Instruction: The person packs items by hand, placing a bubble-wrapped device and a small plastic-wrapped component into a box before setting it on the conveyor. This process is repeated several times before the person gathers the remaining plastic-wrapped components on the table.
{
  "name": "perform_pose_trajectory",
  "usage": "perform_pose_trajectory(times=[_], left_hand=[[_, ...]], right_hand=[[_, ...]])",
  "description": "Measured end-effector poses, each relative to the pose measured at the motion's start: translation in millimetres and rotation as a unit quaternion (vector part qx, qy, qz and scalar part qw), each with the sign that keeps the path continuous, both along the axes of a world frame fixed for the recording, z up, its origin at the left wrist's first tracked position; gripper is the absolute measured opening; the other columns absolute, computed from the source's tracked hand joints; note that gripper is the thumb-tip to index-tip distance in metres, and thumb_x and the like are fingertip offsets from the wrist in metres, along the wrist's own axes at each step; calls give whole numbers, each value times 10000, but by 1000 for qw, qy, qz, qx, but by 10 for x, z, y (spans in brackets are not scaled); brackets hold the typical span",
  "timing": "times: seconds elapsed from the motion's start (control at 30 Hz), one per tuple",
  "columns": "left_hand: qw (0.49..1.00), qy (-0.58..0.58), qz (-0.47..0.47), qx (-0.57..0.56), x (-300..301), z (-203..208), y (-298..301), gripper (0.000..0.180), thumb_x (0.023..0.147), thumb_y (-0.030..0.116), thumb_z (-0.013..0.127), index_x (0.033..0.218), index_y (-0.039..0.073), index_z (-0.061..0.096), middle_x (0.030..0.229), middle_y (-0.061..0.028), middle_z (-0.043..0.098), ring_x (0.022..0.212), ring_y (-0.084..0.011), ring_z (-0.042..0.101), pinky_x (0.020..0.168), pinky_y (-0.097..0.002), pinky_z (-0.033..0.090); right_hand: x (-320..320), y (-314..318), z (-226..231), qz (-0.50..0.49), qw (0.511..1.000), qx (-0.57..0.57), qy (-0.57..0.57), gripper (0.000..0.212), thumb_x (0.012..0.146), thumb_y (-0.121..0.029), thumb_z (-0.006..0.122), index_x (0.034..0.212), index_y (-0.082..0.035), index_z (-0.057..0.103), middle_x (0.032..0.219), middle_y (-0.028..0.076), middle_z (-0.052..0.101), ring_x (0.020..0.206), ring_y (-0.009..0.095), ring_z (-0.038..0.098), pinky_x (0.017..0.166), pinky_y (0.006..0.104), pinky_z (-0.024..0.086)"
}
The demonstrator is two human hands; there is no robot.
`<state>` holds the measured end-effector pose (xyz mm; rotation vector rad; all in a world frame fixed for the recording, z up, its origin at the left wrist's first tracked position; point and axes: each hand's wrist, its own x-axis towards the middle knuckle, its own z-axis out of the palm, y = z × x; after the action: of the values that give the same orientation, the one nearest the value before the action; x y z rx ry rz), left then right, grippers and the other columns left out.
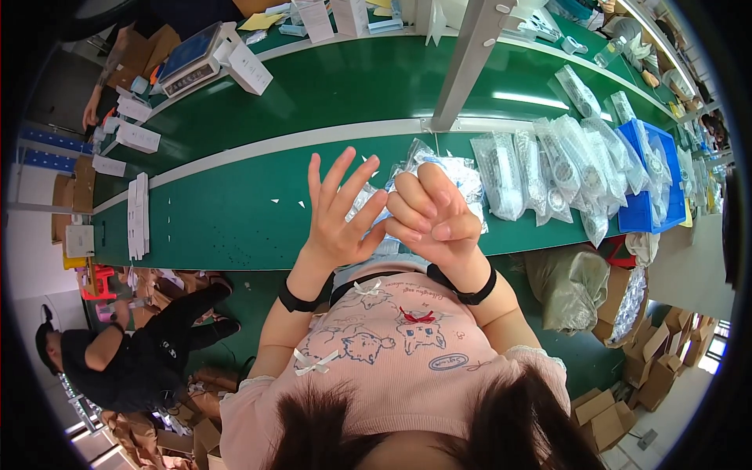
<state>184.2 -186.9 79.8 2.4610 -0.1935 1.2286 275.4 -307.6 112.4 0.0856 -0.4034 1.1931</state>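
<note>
My left hand [341, 210] is raised over the near edge of the green table [227, 207], its outer fingers spread apart and nothing seen in it. Its index finger and thumb come close to my right hand [439, 210]; whether they touch I cannot tell. The right fingers are curled in toward the palm, with the thumb beside them, and what they close on, if anything, is hidden. Behind both hands lies a heap of clear plastic packets [462, 174], partly covered by them. Black bands circle both wrists.
Bubble-wrapped parcels [560, 160] cover the table's right, beside a blue bin [656, 180] with more inside. A grey post [470, 66] rises behind. White strips [139, 215] lie at the left. A person in black [125, 352] is low at the left. Cardboard boxes [603, 419] stand lower right.
</note>
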Motion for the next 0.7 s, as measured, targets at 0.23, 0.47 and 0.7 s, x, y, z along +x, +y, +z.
perform_pose_trajectory(times=[0.23,0.47,0.7], left_hand=[[1000,4,1,2,-24,26,-3,480,745,230,592,1189,144,430,1224,-151,460,1148,-372,400,950,-604,179],[986,12,-63,-152,3,100,-139,530,760,325,605,1196,86,422,1252,-157,413,1183,-358,353,973,-532,216],[905,148,-138,-373,-5,-252,-143,682,720,369,659,1249,65,353,1312,-171,321,1230,-326,287,988,-435,251]], right_hand=[[4,17,-18,-1,1000,-3,0,267,589,66,494,729,-127,375,703,-2,356,616,116,351,563,242,340],[-80,72,-288,-55,977,-123,-166,202,674,18,509,809,-91,404,803,22,405,751,135,420,671,264,364],[-43,-33,-609,6,938,-217,-270,95,800,-102,489,876,-57,452,904,48,457,855,132,462,758,266,391]])
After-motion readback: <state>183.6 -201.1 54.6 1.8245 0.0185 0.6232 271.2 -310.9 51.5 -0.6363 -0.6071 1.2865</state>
